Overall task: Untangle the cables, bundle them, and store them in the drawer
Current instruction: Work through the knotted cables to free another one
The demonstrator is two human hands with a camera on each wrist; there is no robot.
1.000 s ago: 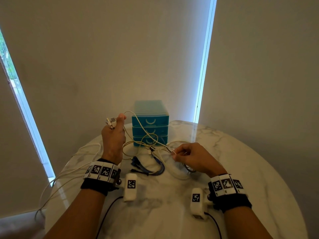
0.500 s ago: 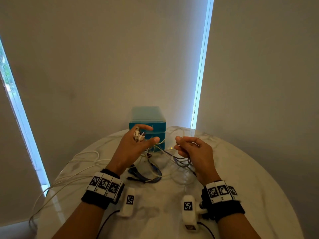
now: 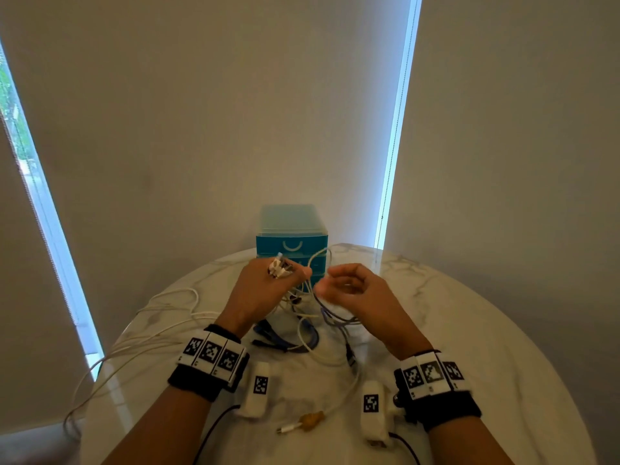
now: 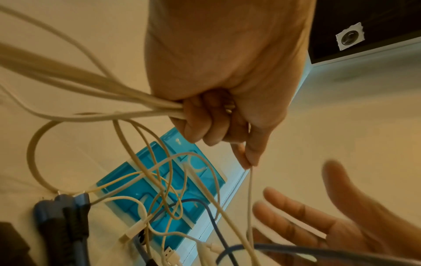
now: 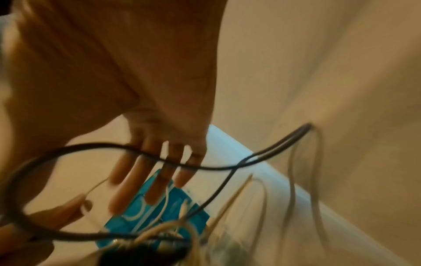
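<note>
The left hand (image 3: 265, 290) is raised above the round marble worktop (image 3: 486, 347), just in front of the teal three-drawer organizer (image 3: 291, 245) that stands at the far edge with all its drawers shut. Its grip is closed into a fist around a bunch of white cables (image 4: 95, 90); in the head view a cluster of white connector ends (image 3: 279, 266) sticks up out of the fist, and the left wrist view shows the curled fingers (image 4: 200, 129) clamping several thick white strands while a thinner one hangs from between thumb and forefinger. From the fist the white cables trail left across the worktop and over its near-left edge. The right hand (image 3: 349, 293) hovers just beside the left, apart from it, its grip open with fingers spread and nearly straight; both wrist views show them so, though blurred. A dark cable (image 5: 114, 149) loops across in front of those fingers; whether it lies on them I cannot tell. Below the hands a tangle of white, blue and dark cables (image 3: 302, 333) rests on the worktop, with dark plugs (image 4: 61, 212) at its left side. Nearer the person lies a white cable end with a yellowish connector (image 3: 310, 421), between the two wrist-worn cameras.
</note>
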